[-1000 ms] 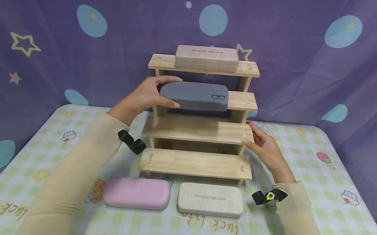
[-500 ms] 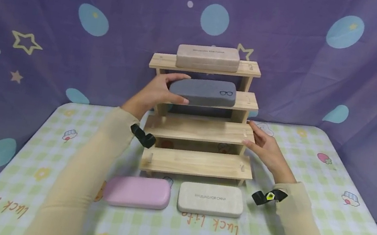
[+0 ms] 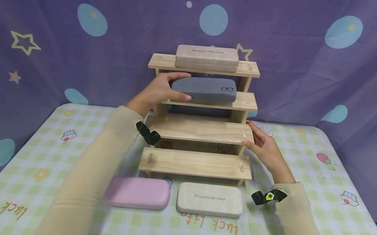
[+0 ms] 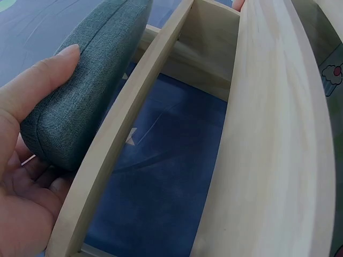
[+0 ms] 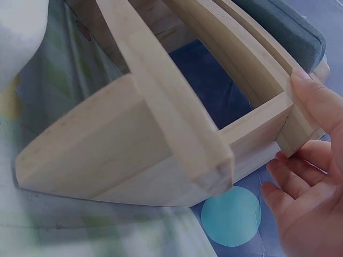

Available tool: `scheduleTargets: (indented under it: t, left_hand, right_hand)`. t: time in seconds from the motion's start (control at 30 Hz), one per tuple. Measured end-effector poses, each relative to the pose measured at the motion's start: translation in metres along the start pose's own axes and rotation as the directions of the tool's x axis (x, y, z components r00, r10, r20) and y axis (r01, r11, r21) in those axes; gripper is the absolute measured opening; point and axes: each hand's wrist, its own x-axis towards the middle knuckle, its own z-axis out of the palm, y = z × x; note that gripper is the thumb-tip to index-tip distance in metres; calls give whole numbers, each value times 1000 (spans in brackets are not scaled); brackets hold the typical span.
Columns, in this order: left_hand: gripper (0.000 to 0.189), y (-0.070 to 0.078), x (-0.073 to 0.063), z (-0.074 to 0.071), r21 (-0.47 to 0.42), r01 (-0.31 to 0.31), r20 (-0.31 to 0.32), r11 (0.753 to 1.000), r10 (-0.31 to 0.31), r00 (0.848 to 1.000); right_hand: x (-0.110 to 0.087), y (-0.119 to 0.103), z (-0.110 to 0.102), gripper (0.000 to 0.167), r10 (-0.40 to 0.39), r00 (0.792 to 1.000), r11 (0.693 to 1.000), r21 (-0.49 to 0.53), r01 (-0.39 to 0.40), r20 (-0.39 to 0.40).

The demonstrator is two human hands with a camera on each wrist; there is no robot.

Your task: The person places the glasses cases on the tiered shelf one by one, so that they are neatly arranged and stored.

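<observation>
My left hand (image 3: 158,89) grips the left end of a blue-grey glasses case (image 3: 205,89), thumb in front and fingers behind. The case, marked with a small pair of glasses, is at the second tier from the top of a wooden stepped stand (image 3: 199,129). In the left wrist view, the fabric-covered case (image 4: 88,91) lies along the plank's edge; I cannot tell whether it rests on the wood. My right hand (image 3: 266,147) holds the right end of the third tier. In the right wrist view its thumb lies on the plank's end, other fingers below.
A beige glasses case (image 3: 207,59) sits on the top tier. In front of the stand, a pink case (image 3: 140,192) and a whitish case (image 3: 210,200) lie on the checked tablecloth (image 3: 315,167). A purple curtain (image 3: 284,58) hangs close behind.
My left hand has carried the blue-grey case rightward and slightly up and back, over the second tier. The right hand keeps its place on the stand.
</observation>
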Motion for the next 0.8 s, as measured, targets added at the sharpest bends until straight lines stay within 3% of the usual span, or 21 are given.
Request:
scheduleTargets:
  t: [0.8]
  left_hand:
    - [74,2,9,-1,129,28,33,991,-33,999]
  right_hand:
    - [0,-2,0,72,25,1000,1000,1,-25,-13]
